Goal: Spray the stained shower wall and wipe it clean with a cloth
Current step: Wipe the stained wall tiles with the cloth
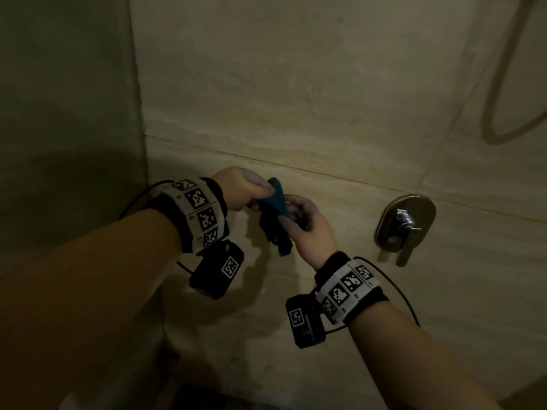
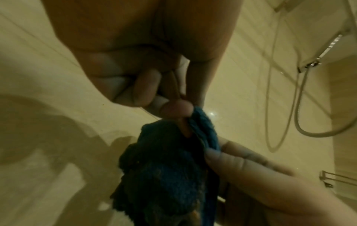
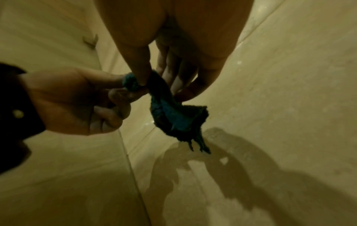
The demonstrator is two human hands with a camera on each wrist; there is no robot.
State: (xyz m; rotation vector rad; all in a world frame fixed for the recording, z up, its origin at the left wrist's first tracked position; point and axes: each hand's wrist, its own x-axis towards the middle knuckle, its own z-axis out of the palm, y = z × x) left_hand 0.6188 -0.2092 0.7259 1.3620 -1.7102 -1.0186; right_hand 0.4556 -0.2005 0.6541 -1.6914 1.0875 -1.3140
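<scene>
A small dark blue cloth [image 1: 276,216] hangs bunched between both hands in front of the beige tiled shower wall [image 1: 296,99]. My left hand [image 1: 245,193] pinches its upper edge between thumb and curled fingers, as the left wrist view shows at the cloth [image 2: 168,165]. My right hand [image 1: 299,220] pinches the same top edge from the right, thumb on the cloth [image 3: 173,116], with the rest dangling below. The left hand [image 3: 77,100] also shows in the right wrist view. No spray bottle is in view.
A chrome mixer valve with a lever [image 1: 404,224] is mounted on the wall right of the hands. A shower hose [image 1: 503,93] loops at the upper right. The wall corner [image 1: 139,113] runs down the left. Wet patches darken the lower wall [image 3: 212,175].
</scene>
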